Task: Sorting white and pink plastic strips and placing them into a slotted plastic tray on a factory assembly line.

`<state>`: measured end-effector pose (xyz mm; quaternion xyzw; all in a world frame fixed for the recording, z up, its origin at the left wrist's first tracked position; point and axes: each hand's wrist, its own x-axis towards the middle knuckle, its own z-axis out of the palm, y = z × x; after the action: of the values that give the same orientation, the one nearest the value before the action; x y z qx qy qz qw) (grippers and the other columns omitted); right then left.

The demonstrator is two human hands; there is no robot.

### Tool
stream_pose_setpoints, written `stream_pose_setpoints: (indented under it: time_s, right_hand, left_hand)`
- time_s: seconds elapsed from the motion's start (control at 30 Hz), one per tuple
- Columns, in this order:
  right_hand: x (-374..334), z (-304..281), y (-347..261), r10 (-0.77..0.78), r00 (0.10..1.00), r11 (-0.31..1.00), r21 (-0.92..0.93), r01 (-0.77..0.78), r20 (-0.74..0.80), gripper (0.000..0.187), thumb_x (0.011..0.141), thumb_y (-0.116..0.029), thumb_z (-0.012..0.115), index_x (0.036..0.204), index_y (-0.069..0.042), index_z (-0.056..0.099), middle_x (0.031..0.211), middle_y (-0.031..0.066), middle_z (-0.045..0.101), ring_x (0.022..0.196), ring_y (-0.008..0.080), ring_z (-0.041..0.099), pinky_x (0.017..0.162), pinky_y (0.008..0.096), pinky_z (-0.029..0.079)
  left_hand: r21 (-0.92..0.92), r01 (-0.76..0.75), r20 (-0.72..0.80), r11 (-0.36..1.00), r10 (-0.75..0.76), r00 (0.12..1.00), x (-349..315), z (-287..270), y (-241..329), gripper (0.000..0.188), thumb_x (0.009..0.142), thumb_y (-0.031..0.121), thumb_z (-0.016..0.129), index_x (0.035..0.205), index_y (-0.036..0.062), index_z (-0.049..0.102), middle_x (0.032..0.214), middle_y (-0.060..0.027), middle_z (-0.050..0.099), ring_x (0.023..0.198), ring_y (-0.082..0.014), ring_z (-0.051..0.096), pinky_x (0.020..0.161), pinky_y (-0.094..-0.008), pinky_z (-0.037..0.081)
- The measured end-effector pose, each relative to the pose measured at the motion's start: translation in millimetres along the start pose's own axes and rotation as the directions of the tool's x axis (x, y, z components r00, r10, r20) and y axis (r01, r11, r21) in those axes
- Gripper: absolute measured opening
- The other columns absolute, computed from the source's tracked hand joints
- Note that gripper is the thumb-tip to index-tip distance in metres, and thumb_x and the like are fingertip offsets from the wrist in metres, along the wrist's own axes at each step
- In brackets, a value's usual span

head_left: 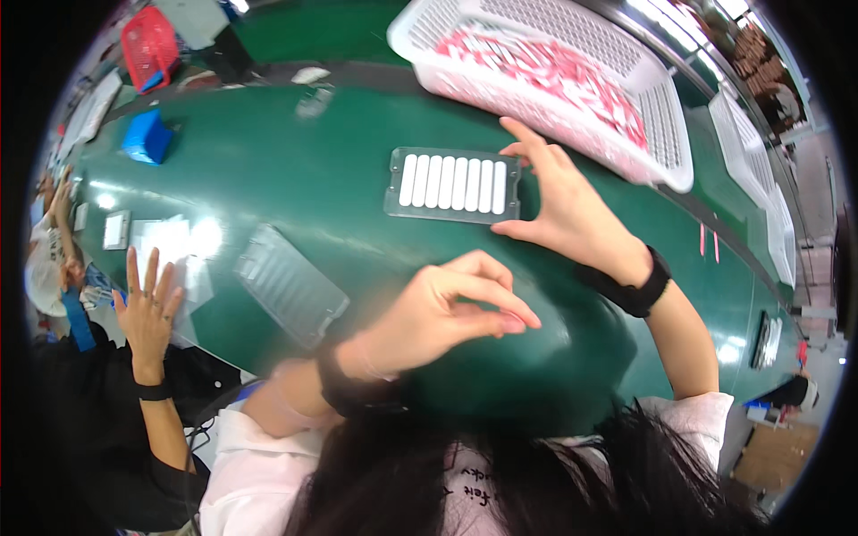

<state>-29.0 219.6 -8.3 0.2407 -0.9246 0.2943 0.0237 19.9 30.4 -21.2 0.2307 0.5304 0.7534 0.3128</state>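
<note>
A clear plastic tray (393, 183) lies on the green tabletop, with several white sticks (447, 186) in a row in its slots. My right hand (563, 192) spans its right end, thumb at the near edge and a finger at the far edge; the index finger is raised. Closer to me, my left hand (447, 308) hovers over the table with thumb and fingers pinched together. Whatever it may hold is too small or hidden to make out. Left of it lies a second clear plastic tray (293, 284), set at a slant, with no sticks visible in it.
Behind my right hand stands a white perforated basket (554, 107) of pink-and-white pieces (545, 76). At far left are a blue block-like holder (147, 137) and a red basket (149, 49). A co-worker's hand (146, 308) rests near clear sheets (183, 255). Two pink strips (709, 243) lie right.
</note>
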Motion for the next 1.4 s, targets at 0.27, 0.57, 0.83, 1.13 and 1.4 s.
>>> stream_pose_setpoints:
  time_s: [0.27,0.57,0.83,1.13,1.4]
  right_hand:
    - [135.0,74.1,-55.9,-0.132,0.991,0.988,-0.080,0.134,0.024,0.089,0.058,-0.023,0.072,0.125,0.004,0.021,0.101,0.0232,0.050,0.095,0.0343,0.046,0.084,0.0377,0.039]
    - [187.3,151.0,-116.4,-0.199,0.980,0.933,-0.307,0.191,0.004,0.082,0.063,-0.028,0.070,0.123,0.007,0.026,0.112,0.0281,0.038,0.096,0.0374,0.043,0.079,0.0448,0.039]
    - [76.9,149.7,-141.6,-0.348,0.903,0.904,-0.165,0.395,0.251,0.081,0.067,-0.037,0.059,0.129,0.001,0.023,0.127,0.0352,0.022,0.117,0.0476,0.025,0.092,0.0535,0.025]
    - [34.7,60.1,-60.7,-0.150,0.971,0.960,-0.205,0.188,0.188,0.073,0.061,-0.022,0.064,0.119,0.005,0.031,0.105,0.0207,0.042,0.095,0.0331,0.043,0.078,0.0375,0.038]
    - [-53.9,-9.1,-5.3,-0.018,0.985,0.995,-0.092,0.035,0.174,0.079,0.060,-0.014,0.069,0.125,0.000,0.025,0.112,0.0191,0.040,0.103,0.0325,0.039,0.088,0.0387,0.034]
  left_hand:
    - [-0.199,-0.195,0.232,0.961,0.239,0.943,-15.8,-0.6,35.7,0.013,0.075,-0.003,0.058,0.085,-0.0013,0.065,0.075,-0.0102,0.058,0.056,-0.0144,0.059,0.048,-0.0197,0.044]
    - [-0.329,-0.247,0.296,0.912,0.348,0.890,-21.7,-6.4,40.9,0.013,0.081,0.004,0.053,0.089,-0.0019,0.062,0.077,-0.0115,0.064,0.063,-0.0148,0.062,0.058,-0.0218,0.050]
    - [-0.247,-0.145,0.496,0.958,0.254,0.830,-20.6,0.3,45.0,0.018,0.076,-0.011,0.048,0.091,-0.0086,0.058,0.089,-0.0176,0.061,0.080,-0.0228,0.062,0.072,-0.0272,0.050]
    - [-0.404,0.036,0.241,0.914,0.068,0.968,-13.0,8.4,37.0,0.042,0.086,0.021,0.044,0.103,-0.0165,0.046,0.098,-0.0272,0.055,0.083,-0.0339,0.060,0.066,-0.0358,0.052]
    - [-0.222,0.020,-0.104,0.975,-0.044,0.994,-2.9,10.8,24.4,0.030,0.079,-0.006,0.049,0.108,-0.0041,0.043,0.090,-0.0222,0.059,0.077,-0.0294,0.062,0.059,-0.0312,0.053]
